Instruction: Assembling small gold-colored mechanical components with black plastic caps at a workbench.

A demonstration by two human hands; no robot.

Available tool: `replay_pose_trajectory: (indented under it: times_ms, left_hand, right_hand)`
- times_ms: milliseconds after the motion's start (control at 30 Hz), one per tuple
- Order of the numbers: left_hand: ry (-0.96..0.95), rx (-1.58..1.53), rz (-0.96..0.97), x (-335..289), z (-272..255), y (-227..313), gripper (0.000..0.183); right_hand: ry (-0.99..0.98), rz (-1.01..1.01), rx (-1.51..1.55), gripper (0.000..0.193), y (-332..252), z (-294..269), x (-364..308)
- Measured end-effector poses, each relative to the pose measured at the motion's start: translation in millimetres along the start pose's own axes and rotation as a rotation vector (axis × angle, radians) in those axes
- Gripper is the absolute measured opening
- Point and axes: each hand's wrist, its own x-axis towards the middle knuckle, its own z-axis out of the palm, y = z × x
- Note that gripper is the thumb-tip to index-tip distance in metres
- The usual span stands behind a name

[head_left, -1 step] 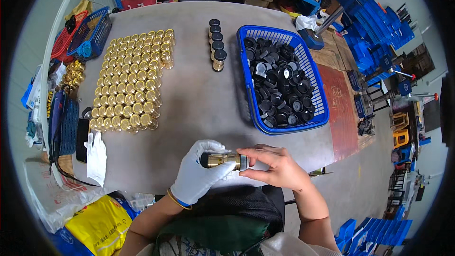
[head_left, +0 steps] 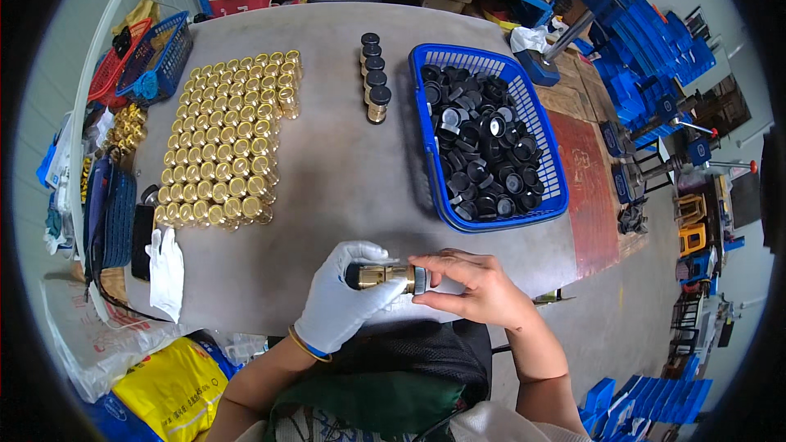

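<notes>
left hand [head_left: 337, 293] wraps, right hand [head_left: 483, 288] pinches a brass fitting [head_left: 381, 276], long axis left-to-right, dark end [head_left: 354, 276] leftward.

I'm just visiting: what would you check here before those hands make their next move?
1. Brass piece gripped by the gloved left hand: ok.
2. Right hand's fingers at the piece's grey-ringed end: ok.
3. Ring seated tightly: cannot tell.
4. Both hands gloved: not ok, if that is required; the right is bare, and a white glove lies on the table.
5. Black caps contained in the blue basket: ok.
</notes>
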Motion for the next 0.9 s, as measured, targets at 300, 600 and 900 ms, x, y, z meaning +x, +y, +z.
replay_pose_trajectory:
  times_ms: [300, 600, 900]
  left_hand:
    - [-0.004, 0.096, 0.251, -1, 3, -10, 0.046]
    - [-0.088, -0.169, -0.049, -2, 4, 10, 0.034]
    - [-0.088, 0.024, 0.269, -8, 8, 11, 0.039]
  right_hand:
    - [0.034, 0.237, 0.448, 0.043, 13, 12, -9]
    - [0.147, -0.344, -0.274, 0.037, 0, 4, -4]
    - [0.095, -0.113, -0.17, 0.047, -4, 2, -9]
